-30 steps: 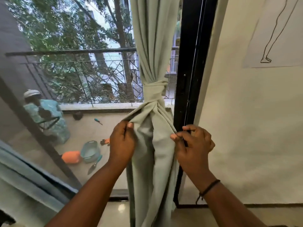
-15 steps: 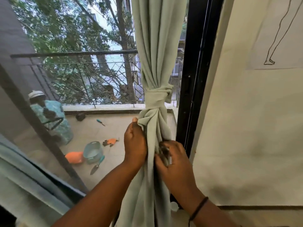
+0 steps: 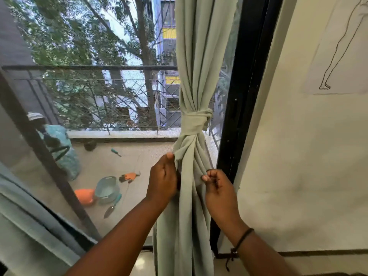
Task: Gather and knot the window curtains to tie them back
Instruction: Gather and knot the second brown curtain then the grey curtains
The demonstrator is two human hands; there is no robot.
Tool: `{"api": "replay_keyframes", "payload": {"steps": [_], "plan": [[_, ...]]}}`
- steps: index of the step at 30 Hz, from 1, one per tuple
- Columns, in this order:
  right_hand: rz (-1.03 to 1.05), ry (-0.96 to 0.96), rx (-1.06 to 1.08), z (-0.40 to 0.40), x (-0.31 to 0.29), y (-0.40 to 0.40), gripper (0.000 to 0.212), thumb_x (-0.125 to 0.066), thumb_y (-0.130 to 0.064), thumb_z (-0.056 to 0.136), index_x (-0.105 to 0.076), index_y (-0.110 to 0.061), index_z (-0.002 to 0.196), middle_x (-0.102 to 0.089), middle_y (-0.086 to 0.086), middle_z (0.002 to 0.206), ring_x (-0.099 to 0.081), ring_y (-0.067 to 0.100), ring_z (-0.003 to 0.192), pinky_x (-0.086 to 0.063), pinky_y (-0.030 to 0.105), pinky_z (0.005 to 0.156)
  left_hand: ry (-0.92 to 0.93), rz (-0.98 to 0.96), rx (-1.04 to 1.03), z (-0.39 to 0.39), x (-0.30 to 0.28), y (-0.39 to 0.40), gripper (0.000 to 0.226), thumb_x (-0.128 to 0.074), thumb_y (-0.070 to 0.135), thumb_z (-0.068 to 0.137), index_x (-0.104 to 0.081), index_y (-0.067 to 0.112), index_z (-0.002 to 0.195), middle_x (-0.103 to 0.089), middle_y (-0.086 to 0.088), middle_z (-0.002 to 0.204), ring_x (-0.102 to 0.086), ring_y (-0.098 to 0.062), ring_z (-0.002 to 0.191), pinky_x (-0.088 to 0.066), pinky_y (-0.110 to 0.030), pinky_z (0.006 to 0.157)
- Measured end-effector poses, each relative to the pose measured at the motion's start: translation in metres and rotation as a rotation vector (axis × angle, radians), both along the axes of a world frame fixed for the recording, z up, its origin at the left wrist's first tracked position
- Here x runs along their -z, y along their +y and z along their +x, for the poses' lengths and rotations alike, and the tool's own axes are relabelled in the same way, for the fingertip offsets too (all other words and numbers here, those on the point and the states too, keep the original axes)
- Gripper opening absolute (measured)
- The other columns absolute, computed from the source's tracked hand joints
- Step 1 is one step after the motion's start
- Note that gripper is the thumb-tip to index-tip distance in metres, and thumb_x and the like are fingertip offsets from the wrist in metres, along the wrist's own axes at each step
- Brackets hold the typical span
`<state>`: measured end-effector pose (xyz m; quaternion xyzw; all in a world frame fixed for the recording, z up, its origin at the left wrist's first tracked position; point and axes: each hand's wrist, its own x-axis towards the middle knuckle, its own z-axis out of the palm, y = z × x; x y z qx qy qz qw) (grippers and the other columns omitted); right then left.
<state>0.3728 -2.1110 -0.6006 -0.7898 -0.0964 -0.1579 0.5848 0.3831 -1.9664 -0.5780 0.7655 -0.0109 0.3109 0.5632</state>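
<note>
Right by the black window frame (image 3: 242, 108) hangs the pale green curtain (image 3: 197, 56), already bunched and tied into a knot (image 3: 196, 124) about mid-height, dead centre from my head cam. Below the knot the cloth fans out a bit and drops straight down toward 6 o'clock.

My left hand (image 3: 162, 180) is at the curtain's left edge just under the knot, fingers curled, thumb up, pinching a fold of the fabric. My right hand (image 3: 217, 186) sits at 3 o'clock from the left one, on the other side of the cloth, fingertips nipping a fold on the right edge. Got a dark thread band (image 3: 242, 239) on that wrist.

Out through the glass at 9 o'clock is the balcony: railing (image 3: 89, 67), trees behind it, someone crouching in a blue top (image 3: 57, 140), a teal tub (image 3: 107, 189), an orange thing (image 3: 84, 196) beside it, a trowel (image 3: 111, 208), gloves (image 3: 128, 177). Wall (image 3: 308, 166) at 3 o'clock has a line sketch (image 3: 338, 46) pinned up. Another curtain (image 3: 29, 226) sits at 8 o'clock.
</note>
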Motion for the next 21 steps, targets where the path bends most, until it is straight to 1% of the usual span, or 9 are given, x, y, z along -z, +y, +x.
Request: {"api": "replay_keyframes", "payload": {"steps": [3,6,9,12,13,15,17,19,21], "plan": [[0.027,-0.038,0.171,0.003,-0.01,-0.003,0.014,-0.048,-0.015,0.097,-0.05,-0.02,0.084,-0.054,-0.009,0.077,-0.052,0.001,0.071,-0.038,0.005,0.061,-0.021,0.344,-0.013,-0.008,-0.001,0.027,0.067,-0.028,0.082,0.076,-0.054,0.02,0.077,-0.056,0.007,0.062,-0.053,-0.014,0.056,-0.04,-0.031,0.05],[0.082,-0.066,0.291,-0.006,-0.025,0.005,0.015,-0.038,-0.015,0.1,-0.048,-0.016,0.09,-0.051,-0.008,0.078,-0.048,0.0,0.072,-0.036,0.002,0.06,-0.081,0.553,-0.086,-0.012,-0.012,0.054,0.062,-0.034,0.064,0.079,-0.064,0.011,0.087,-0.067,-0.009,0.076,-0.062,-0.03,0.069,-0.042,-0.03,0.057],[0.088,-0.226,0.284,-0.02,-0.048,0.023,0.018,-0.036,-0.026,0.101,-0.046,-0.015,0.089,-0.048,-0.007,0.076,-0.047,0.005,0.07,-0.037,0.004,0.062,-0.147,0.51,-0.086,-0.019,-0.034,0.075,0.059,-0.028,0.048,0.081,-0.07,0.012,0.103,-0.071,-0.013,0.09,-0.065,-0.031,0.081,-0.043,-0.03,0.065],[-0.046,-0.469,0.188,-0.028,-0.067,0.028,0.039,-0.044,-0.066,0.085,-0.037,-0.028,0.088,-0.043,-0.01,0.077,-0.045,0.003,0.068,-0.036,0.006,0.063,-0.158,0.35,-0.113,-0.019,-0.048,0.083,0.06,-0.028,0.049,0.083,-0.07,0.008,0.095,-0.069,-0.018,0.081,-0.063,-0.034,0.075,-0.048,-0.038,0.063],[-0.137,-0.543,0.184,-0.03,-0.073,0.028,0.045,-0.049,-0.07,0.078,-0.036,-0.029,0.089,-0.04,-0.013,0.08,-0.043,0.002,0.068,-0.036,0.006,0.064,-0.152,0.316,-0.117,-0.019,-0.052,0.085,0.059,-0.028,0.05,0.083,-0.07,0.008,0.091,-0.068,-0.018,0.079,-0.062,-0.034,0.073,-0.047,-0.04,0.061],[-0.382,-0.649,0.222,-0.032,-0.081,0.029,0.044,-0.056,-0.063,0.077,-0.04,-0.025,0.094,-0.045,-0.008,0.082,-0.044,0.007,0.067,-0.035,0.009,0.061,-0.155,0.291,-0.13,-0.019,-0.057,0.089,0.057,-0.028,0.051,0.082,-0.066,0.009,0.084,-0.066,-0.016,0.074,-0.059,-0.032,0.07,-0.041,-0.035,0.057],[-0.601,-0.67,0.279,-0.03,-0.082,0.029,0.027,-0.05,-0.05,0.086,-0.046,-0.028,0.101,-0.053,0.003,0.083,-0.052,0.015,0.066,-0.036,0.015,0.056,-0.148,0.312,-0.135,-0.022,-0.057,0.092,0.056,-0.027,0.052,0.082,-0.065,0.011,0.081,-0.064,-0.013,0.071,-0.057,-0.031,0.068,-0.037,-0.033,0.055],[-0.61,-0.622,0.299,-0.03,-0.078,0.028,0.022,-0.045,-0.039,0.092,-0.054,-0.028,0.108,-0.06,0.004,0.088,-0.058,0.017,0.072,-0.036,0.013,0.058,-0.132,0.351,-0.127,-0.026,-0.054,0.094,0.055,-0.026,0.054,0.081,-0.066,0.015,0.082,-0.064,-0.009,0.07,-0.057,-0.03,0.067,-0.037,-0.032,0.053],[-0.531,-0.597,0.301,-0.03,-0.071,0.025,0.023,-0.047,-0.028,0.092,-0.063,-0.019,0.105,-0.065,0.003,0.092,-0.059,0.015,0.077,-0.04,0.015,0.065,-0.126,0.399,-0.125,-0.028,-0.047,0.096,0.055,-0.024,0.051,0.08,-0.066,0.016,0.083,-0.063,-0.006,0.068,-0.057,-0.029,0.065,-0.031,-0.03,0.051]]}}
